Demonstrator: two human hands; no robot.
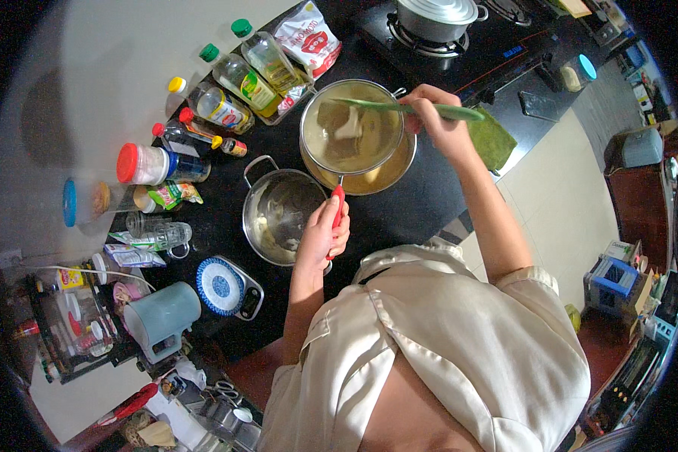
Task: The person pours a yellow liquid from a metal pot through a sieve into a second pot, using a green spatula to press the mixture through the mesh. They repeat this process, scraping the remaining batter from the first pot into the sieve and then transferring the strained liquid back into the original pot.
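1. Left hand [322, 235]: fingers wrapped tight round the red plastic handle [337, 207] of a round metal mesh sieve [352, 128], thumb side up along the handle.
2. Right hand [435, 120]: fingers closed round the light green spatula [399, 108], gripping mid-shaft; blade end reaches left across the sieve, over its rim.
3. Sieve sits on top of a shallow steel bowl [380, 175] holding yellowish liquid; pale lumps of something lie inside the mesh, can't tell what.
4. Just left of the left hand: a steel saucepan with a loop handle [275, 215], smeared with pale residue, touching or nearly touching the bowl.
5. All of it stands on a black countertop [422, 203].
6. Near the right forearm: a dark green cloth [493, 139] at the counter edge.
7. Further back: a lidded steel pot [437, 16] on a black gas hob [497, 45].
8. Along the wall, left: a row of clear green-capped oil bottles [252, 71], a red-and-white packet [307, 34], a red-lidded jar [154, 164].
9. Nearer the person, left: a blue-and-white patterned round plate on a kitchen scale [222, 286], and a pale blue plastic jug [162, 316].
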